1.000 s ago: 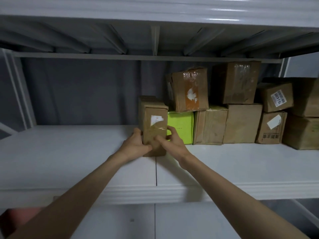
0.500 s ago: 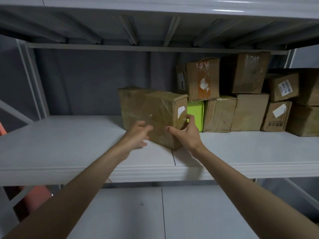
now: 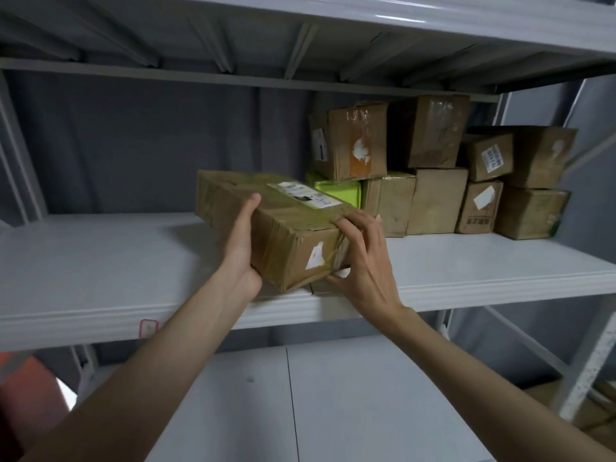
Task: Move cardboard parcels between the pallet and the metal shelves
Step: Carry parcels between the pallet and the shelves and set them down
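Reaching up from the lower left of the frame, the person's left hand (image 3: 240,241) lay along the left side of a long cardboard parcel (image 3: 266,225), its fingers extended flat against the cardboard with the thumb tip hooked over the top edge and the heel of the palm under the near lower corner. That parcel sat at the centre of the frame, tilted, with its near end raised over the front edge of the middle shelf (image 3: 100,271) and its far end lower, back toward the grey wall; whether the far end touched the shelf could not be told. A white shipping label (image 3: 305,194) lay across its top face, and a torn white sticker (image 3: 316,256) showed on the near end under glossy tape. On the parcel's right, the right hand (image 3: 365,258) gripped the near right corner, fingers curled over the top edge and the thumb tucked beneath the bottom edge. Just beyond it, right of centre, a lime-green box (image 3: 336,191) stood on the shelf beneath a brown box with an orange patch (image 3: 358,141). Farther right, a stack of brown parcels (image 3: 473,181) filled the shelf in two layers, touching one another, several bearing white labels. A lower shelf (image 3: 333,405) showed between the forearms at the bottom centre.
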